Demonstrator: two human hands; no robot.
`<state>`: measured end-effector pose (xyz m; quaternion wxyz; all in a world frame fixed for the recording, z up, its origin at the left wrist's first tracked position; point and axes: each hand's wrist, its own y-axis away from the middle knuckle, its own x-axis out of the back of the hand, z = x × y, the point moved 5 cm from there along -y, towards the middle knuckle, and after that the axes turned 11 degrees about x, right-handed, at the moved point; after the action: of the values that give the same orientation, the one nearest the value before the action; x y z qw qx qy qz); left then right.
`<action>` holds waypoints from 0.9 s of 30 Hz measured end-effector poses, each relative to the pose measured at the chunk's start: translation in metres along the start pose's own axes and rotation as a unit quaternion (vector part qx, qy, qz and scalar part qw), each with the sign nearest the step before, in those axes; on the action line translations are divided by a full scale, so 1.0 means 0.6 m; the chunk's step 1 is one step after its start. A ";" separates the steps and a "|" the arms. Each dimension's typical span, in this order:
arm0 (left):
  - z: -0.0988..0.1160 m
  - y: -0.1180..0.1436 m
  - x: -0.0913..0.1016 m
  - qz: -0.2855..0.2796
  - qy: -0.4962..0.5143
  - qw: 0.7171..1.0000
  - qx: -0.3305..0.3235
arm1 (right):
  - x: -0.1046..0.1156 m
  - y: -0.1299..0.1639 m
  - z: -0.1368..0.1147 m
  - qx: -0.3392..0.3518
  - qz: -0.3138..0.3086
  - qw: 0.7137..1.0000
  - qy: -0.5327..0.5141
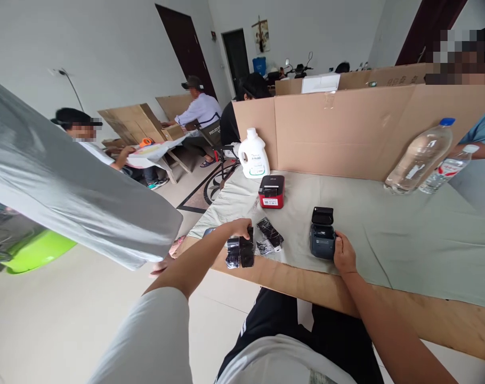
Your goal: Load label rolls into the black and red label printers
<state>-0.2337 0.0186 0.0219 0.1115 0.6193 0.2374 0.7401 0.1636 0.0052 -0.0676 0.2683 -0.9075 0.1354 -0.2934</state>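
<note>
Left hand point(242, 228) partly hides black strip point(247, 255); print point(320, 242) on dark device point(323, 247) illegibly small

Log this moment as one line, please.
left hand: touching black packet | right hand: touching dark device, lid open | red box: on cloth

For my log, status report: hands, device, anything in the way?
Left hand at black piece. Right hand against dark device, lid up. Dark wrapped pieces between hands.

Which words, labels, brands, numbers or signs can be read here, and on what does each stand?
"PROJE…" on the chair back; its ending is unclear.
Too small or blurred to read: labels on the white jug, red box, dark device and small bottle; print on the rear cardboard.
</note>
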 end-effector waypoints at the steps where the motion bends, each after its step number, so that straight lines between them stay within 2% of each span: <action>1: 0.004 -0.005 -0.005 0.011 -0.021 1.000 0.004 | 0.000 0.000 0.001 0.002 0.002 1.000 0.002; 3: 0.011 -0.012 -0.011 0.010 -0.042 0.999 0.013 | -0.001 0.000 0.003 0.007 0.004 1.000 0.002; 6: 0.017 -0.024 -0.001 -0.001 -0.011 1.000 0.023 | -0.003 0.000 0.004 0.012 0.001 1.000 0.003; 11: 0.051 -0.047 0.028 0.065 0.048 0.996 0.043 | -0.002 0.000 0.002 0.010 0.004 1.000 0.002; 14: 0.085 -0.055 0.015 0.061 0.045 0.996 0.044 | -0.004 0.001 0.001 0.012 0.000 1.000 -0.003; 17: 0.103 -0.052 0.002 0.048 0.055 0.996 0.041 | -0.006 0.001 0.002 0.008 -0.007 1.000 -0.006; 20: 0.109 -0.037 0.012 0.048 0.083 0.995 0.024 | 0.002 -0.005 -0.010 0.019 0.002 1.000 -0.002; 22: 0.124 -0.018 0.023 0.006 0.144 0.989 -0.017 | 0.016 -0.012 -0.035 0.041 0.030 0.999 0.004; 24: 0.155 0.006 0.031 -0.078 0.230 0.967 -0.081 | 0.030 -0.017 -0.073 0.057 0.048 0.997 -0.025; 25: 0.177 0.020 0.034 -0.126 0.265 0.949 -0.114 | 0.032 -0.018 -0.095 0.055 0.038 0.995 -0.068; 27: 0.227 0.046 0.036 -0.200 0.289 0.920 -0.172 | 0.021 -0.014 -0.137 0.022 -0.032 0.976 -0.214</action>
<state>-0.1027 0.0340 0.0702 0.2886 0.2893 0.2475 0.8785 0.1246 -0.0262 -0.0008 0.3009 -0.9471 0.0395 -0.1040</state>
